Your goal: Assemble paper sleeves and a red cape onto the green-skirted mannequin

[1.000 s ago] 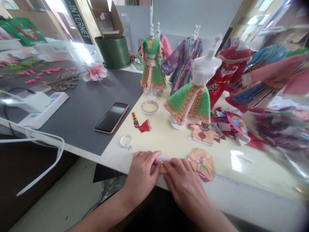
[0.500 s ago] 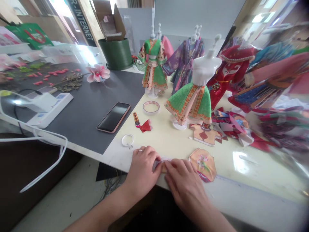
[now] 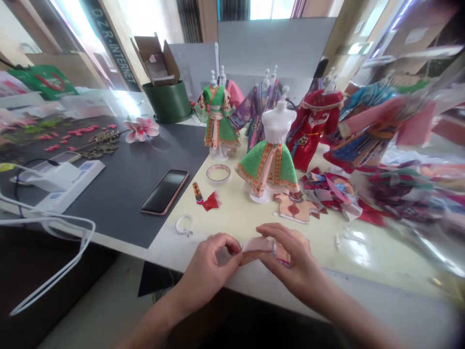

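Note:
A small cut piece (image 3: 256, 245) with a pale upper face and a tan lower edge is raised a little over the table's front edge. My left hand (image 3: 209, 264) pinches its left end between thumb and forefinger. At the other end, my right hand (image 3: 300, 259) has its thumb against the piece and its fingers spread above, apart from the thumb. Behind my right hand lies a tan patterned piece (image 3: 282, 253), mostly covered. Farther left on the tabletop are a white ring-shaped loop (image 3: 177, 226), a red scrap (image 3: 211, 200) and a patterned strip (image 3: 197, 192).
A mannequin in a green skirt (image 3: 267, 167) stands ahead, with several dressed mannequins behind. Cut garment pieces (image 3: 297, 207) and a fabric pile lie rightward. A tape roll (image 3: 218, 173), phone (image 3: 164, 191), power strip (image 3: 82, 182) and white cable (image 3: 78, 223) are leftward.
The small piece has come up off the table surface, showing its pale face. My right hand has lifted and its fingers have spread. The camera view has tilted up.

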